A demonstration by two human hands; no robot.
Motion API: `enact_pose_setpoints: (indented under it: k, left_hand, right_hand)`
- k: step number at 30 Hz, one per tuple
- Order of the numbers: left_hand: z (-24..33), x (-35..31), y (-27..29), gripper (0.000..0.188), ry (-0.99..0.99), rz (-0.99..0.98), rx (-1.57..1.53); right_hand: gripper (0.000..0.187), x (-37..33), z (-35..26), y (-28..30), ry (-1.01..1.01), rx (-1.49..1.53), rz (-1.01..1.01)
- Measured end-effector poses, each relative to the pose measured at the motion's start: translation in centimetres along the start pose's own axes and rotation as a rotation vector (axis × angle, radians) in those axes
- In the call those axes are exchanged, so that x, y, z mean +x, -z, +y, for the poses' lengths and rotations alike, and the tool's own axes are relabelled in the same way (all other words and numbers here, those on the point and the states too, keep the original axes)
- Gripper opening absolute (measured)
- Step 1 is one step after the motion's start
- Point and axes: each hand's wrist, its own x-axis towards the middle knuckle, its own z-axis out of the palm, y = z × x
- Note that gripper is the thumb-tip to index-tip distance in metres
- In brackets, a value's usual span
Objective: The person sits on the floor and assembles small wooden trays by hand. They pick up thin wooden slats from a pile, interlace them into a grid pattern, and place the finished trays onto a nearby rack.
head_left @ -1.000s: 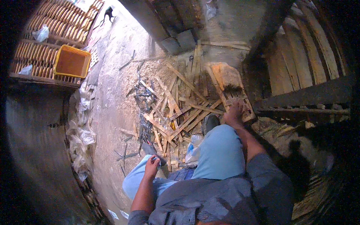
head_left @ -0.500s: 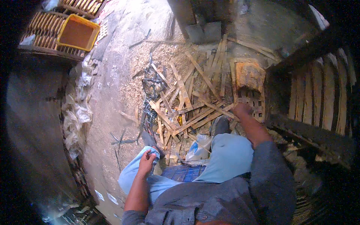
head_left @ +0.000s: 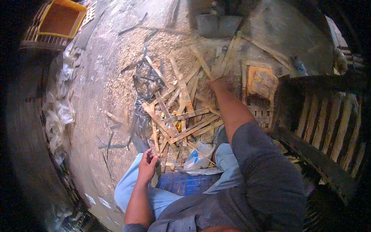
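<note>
Wooden slats (head_left: 181, 91) lie crisscrossed in a loose pile on the floor in front of me. My right hand (head_left: 221, 83) reaches far out over the back right of this pile, close to the slats there. Motion smears its fingers, so I cannot tell whether it grips one. My left hand (head_left: 148, 164) hovers by my left knee with its fingers curled and the tips together. What lies between them, if anything, is too small to make out. A tangle of dark strapping (head_left: 143, 92) runs along the pile's left side.
An orange-topped crate (head_left: 262, 85) stands right of the pile, near a dark slatted wooden frame (head_left: 324, 127). Crumpled clear plastic (head_left: 63, 112) lies at left. A yellow tub (head_left: 62, 19) sits far left. A plastic bag (head_left: 199, 156) lies between my legs.
My right hand has moved from beside the crate forward and left, over the slats. The left hand keeps its curled pose near my knee. The whole view has shifted slightly.
</note>
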Motion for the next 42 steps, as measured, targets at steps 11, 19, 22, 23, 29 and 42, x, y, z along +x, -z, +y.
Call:
enact_pose_setpoints:
  k: [11,19,22,23,29,42]
  left_hand:
    - [2.6,0.4,0.8,0.053,-0.135,-0.040,0.097]
    - [3.1,-0.5,-0.6,0.051,-0.320,-0.058,0.060]
    - [2.6,-0.8,-1.0,0.055,-0.389,-0.033,0.001]
    - [2.4,-1.0,-0.9,0.056,-0.421,-0.012,-0.012]
    - [4.0,-1.4,-0.6,0.078,-0.467,-0.099,-0.386]
    - [3.4,-3.4,0.6,0.031,-0.365,-0.367,-1.072]
  right_hand:
    - [0.064,6.6,5.3,-3.6,-0.275,0.289,0.118]
    - [0.057,-2.9,2.3,-0.5,0.286,1.024,0.352]
    - [0.058,-9.3,-2.3,1.5,0.501,1.143,0.085]
    - [0.058,-11.8,-4.0,2.4,0.645,0.993,0.013]
    - [0.048,-26.2,-8.5,4.5,0.963,0.369,-0.618]
    - [0.066,-40.4,-4.9,4.1,1.360,0.278,-0.399]
